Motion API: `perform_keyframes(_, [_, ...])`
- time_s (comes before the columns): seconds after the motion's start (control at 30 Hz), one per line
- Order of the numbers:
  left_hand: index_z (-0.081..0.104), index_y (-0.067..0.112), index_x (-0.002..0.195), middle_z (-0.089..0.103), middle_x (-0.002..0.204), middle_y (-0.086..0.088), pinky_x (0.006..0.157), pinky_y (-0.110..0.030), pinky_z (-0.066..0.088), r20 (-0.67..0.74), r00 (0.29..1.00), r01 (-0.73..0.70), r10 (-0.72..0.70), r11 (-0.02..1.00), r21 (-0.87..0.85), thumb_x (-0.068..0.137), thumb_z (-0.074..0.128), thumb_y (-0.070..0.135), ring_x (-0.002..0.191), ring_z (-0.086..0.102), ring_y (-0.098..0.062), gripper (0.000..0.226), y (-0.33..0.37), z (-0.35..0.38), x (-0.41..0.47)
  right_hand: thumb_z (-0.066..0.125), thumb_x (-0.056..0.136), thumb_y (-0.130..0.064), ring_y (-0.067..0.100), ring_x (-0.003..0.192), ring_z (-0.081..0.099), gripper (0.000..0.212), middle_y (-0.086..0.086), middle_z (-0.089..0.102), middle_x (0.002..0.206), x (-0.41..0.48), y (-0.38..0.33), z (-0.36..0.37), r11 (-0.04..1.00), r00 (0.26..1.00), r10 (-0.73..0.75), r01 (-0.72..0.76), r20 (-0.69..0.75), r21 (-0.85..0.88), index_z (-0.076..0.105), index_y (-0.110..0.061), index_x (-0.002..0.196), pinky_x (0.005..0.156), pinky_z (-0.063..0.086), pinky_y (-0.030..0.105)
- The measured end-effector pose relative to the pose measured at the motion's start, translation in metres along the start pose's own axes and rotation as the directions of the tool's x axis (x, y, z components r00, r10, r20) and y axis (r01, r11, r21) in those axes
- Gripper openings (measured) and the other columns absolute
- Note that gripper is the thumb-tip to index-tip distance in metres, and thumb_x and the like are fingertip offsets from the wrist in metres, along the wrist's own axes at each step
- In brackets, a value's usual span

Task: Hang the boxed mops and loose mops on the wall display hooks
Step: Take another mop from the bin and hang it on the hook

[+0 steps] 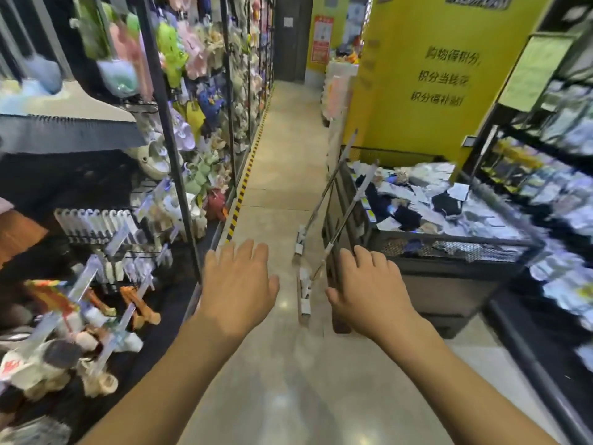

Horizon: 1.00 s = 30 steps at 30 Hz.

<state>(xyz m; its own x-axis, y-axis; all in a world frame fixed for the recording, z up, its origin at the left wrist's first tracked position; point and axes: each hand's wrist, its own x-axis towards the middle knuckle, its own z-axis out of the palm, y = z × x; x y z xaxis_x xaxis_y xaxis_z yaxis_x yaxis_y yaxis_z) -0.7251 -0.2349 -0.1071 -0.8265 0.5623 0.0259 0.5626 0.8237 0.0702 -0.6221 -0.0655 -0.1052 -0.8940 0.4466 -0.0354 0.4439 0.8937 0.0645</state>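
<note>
Plainly the two mops are parked, not hung: the near mop (305, 293) and the far mop (300, 240) stand with their flat heads on the floor (282, 162) close by the left side of the bin (449, 248), and their handles slant up to rest against its left edge, which seems to be what keeps them from falling. Neither is held. The right hand (365, 290) is stretched forward with fingers spread by the bin's near left corner, just beside the near mop's handle; whether it touches the handle I cannot tell. The left hand (237, 284) is likewise flat and empty over the aisle, between the mops and the rack (167, 123) of slippers. Likely both are out to gather a mop; no boxed mops or free hooks show
</note>
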Motion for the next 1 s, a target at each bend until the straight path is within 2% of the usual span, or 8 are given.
perform_keyframes(0.17, [0.036,0.023,0.154,0.041,0.157,0.001,0.121,-0.051,0.028,0.026,0.997,-0.075,0.075,0.997,-0.006,0.104,0.040,0.050,0.147,0.034,-0.029,0.056,-0.002,0.000,0.079,0.043,0.103,-0.057,0.036,0.143,0.035,0.075,0.011,0.032,0.161,0.060,0.006,0.005,0.997,0.996,0.078,-0.078,0.032,-0.009,0.022,-0.014,0.160,0.117,0.033,0.049])
perform_keyframes(0.47, [0.033,0.024,0.156,0.037,0.162,0.000,0.120,-0.049,0.025,0.071,0.988,-0.142,0.140,0.990,0.024,0.106,0.036,0.052,0.151,0.030,-0.030,0.058,0.015,0.007,0.200,0.047,0.102,-0.055,0.036,0.141,0.037,0.071,0.011,0.034,0.158,0.161,0.031,0.017,0.987,0.985,0.158,-0.160,0.068,0.022,0.026,-0.015,0.157,0.117,0.033,0.049])
perform_keyframes(0.7, [0.031,0.023,0.157,0.034,0.165,0.000,0.123,-0.051,0.024,0.076,0.989,-0.133,0.128,0.989,0.065,0.105,0.040,0.051,0.152,0.028,-0.031,0.060,0.036,0.020,0.306,0.047,0.102,-0.056,0.037,0.144,0.035,0.070,0.013,0.033,0.159,0.271,0.067,0.027,0.989,0.988,0.130,-0.135,0.083,0.054,0.030,-0.014,0.155,0.117,0.031,0.050])
perform_keyframes(0.87, [0.025,0.024,0.160,0.027,0.169,0.000,0.126,-0.052,0.020,0.099,0.992,-0.090,0.082,0.993,0.078,0.106,0.038,0.052,0.156,0.022,-0.030,0.062,0.056,0.015,0.393,0.046,0.101,-0.055,0.035,0.139,0.042,0.065,0.011,0.043,0.151,0.361,0.098,0.020,0.992,0.995,0.084,-0.089,0.056,0.094,0.037,-0.014,0.151,0.115,0.036,0.051])
perform_keyframes(1.0, [0.028,0.024,0.158,0.032,0.165,0.001,0.123,-0.052,0.025,0.090,0.994,-0.067,0.058,0.992,0.105,0.105,0.038,0.052,0.152,0.027,-0.030,0.061,0.073,0.015,0.459,0.045,0.102,-0.057,0.037,0.146,0.035,0.072,0.014,0.031,0.162,0.430,0.123,0.014,0.995,0.997,0.055,-0.059,0.055,0.077,0.027,-0.014,0.157,0.119,0.029,0.052])
